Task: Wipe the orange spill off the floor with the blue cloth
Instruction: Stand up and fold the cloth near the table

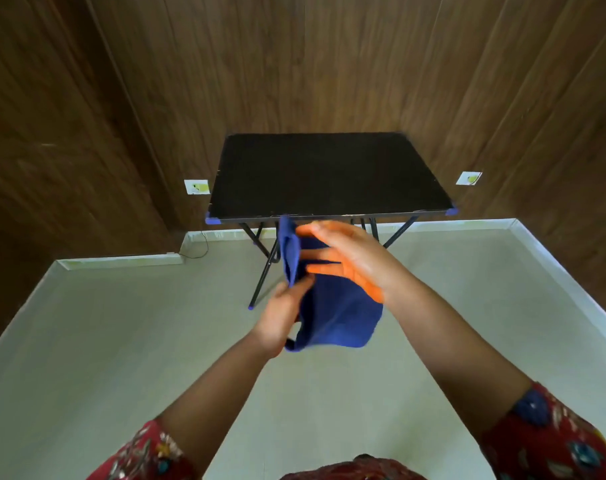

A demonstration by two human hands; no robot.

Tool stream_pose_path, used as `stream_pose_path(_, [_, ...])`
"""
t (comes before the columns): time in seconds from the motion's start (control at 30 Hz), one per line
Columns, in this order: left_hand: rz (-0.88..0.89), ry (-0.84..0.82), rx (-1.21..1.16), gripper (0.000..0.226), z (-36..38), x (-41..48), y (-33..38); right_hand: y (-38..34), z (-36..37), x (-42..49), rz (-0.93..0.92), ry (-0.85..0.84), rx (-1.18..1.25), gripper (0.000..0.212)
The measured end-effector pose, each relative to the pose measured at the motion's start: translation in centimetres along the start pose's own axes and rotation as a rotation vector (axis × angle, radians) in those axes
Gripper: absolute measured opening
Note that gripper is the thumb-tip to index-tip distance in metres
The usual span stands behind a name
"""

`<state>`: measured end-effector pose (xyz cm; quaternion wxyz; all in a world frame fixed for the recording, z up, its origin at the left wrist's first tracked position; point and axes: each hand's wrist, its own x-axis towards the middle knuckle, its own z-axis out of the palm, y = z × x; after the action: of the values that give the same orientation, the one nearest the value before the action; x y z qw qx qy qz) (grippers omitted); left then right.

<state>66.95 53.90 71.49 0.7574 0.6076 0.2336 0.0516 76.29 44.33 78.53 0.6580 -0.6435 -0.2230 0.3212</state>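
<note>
Head view: left hand is pinching the cloth; right hand, fingers spread, is folding it. Make a firm pad before kneeling.

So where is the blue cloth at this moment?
In the head view the blue cloth is held up in the air at centre frame, between the left hand and right hand, just in front of the black folding table.

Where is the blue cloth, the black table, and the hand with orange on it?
blue cloth [339, 317]: head view, on its hanging lower part.
black table [329, 174]: head view, on the bare middle of its top.
right hand [350, 258]: head view, on the middle of the hand.
</note>
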Motion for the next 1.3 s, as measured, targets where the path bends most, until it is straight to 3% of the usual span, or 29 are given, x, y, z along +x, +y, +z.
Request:
stream_pose_path(0.07, [-0.173,0.063,-0.196,0.016,0.0,0.6,1.1,1.2,-2.2,0.6,0.007,0.212,-0.093,0.031])
stream_pose_path(0.13, [-0.212,0.049,-0.299,0.025,-0.8,0.9,1.8,4.1,-4.2,0.4,0.200,0.378,-0.136,0.053])
stream_pose_path(0.2, [-0.203,0.010,-0.289,0.030,-1.3,0.5,2.4,8.3,-5.0,-0.7,0.534,0.275,-0.019,0.076])
stream_pose_path(0.27, [-0.174,-0.016,-0.252,0.029,-1.8,0.3,2.5,10.7,-3.9,-1.9,0.693,0.166,0.269,0.073])
stream_pose_path(0.33, [-0.168,-0.018,-0.201,0.023,-2.3,0.1,2.6,10.7,-2.9,-2.4,0.598,0.106,0.448,0.058])
stream_pose_path(0.43, [-0.204,0.019,-0.062,0.015,-3.6,0.2,2.0,9.5,-3.6,-2.1,0.385,0.187,0.561,0.034])
stream_pose_path(0.53, [-0.269,0.149,0.156,0.013,-5.8,1.1,0.2,10.0,-4.5,-1.9,0.384,0.304,0.280,0.029])
stream_pose_path(0.6, [-0.335,0.203,0.277,0.030,-7.0,1.6,-1.7,11.3,-4.5,-2.0,0.434,0.341,0.057,0.037])
stream_pose_path(0.67, [-0.386,0.204,0.348,0.061,-7.8,1.9,-3.4,12.2,-4.2,-2.0,0.451,0.400,-0.086,0.046])
stream_pose_path(0.77, [-0.412,0.141,0.359,0.114,-8.3,2.4,-4.5,12.2,-4.2,-1.7,0.362,0.347,-0.266,0.031])
stream_pose_path(0.83, [-0.370,0.015,0.480,0.123,-8.6,2.8,-4.2,11.6,-4.6,-1.7,0.297,0.286,-0.339,0.029])
stream_pose_path(0.9, [-0.243,-0.032,0.660,0.101,-8.6,3.6,-3.6,11.2,-5.1,-1.4,0.226,0.258,-0.516,0.043])
stream_pose_path(0.97, [-0.064,0.028,0.929,0.070,-8.2,4.4,-3.0,11.0,-5.4,-1.1,0.134,0.270,-0.788,0.049])
stream_pose_path(1.07, [0.119,0.129,1.267,0.025,-8.2,6.2,-1.9,10.6,-6.5,0.3,-0.012,0.283,-1.087,0.028])
stream_pose_path(1.13, [0.135,0.108,1.305,0.012,-9.0,8.0,-0.7,9.6,-8.3,2.1,-0.046,0.238,-1.100,0.019])
stream_pose_path(1.2, [0.107,0.031,1.089,0.008,-9.6,8.9,1.1,7.8,-10.0,3.7,0.001,0.143,-0.913,0.025])
stream_pose_path(1.3, [0.150,0.082,0.430,0.014,-8.7,9.6,4.3,4.4,-11.3,6.2,0.097,0.050,-0.416,0.016])
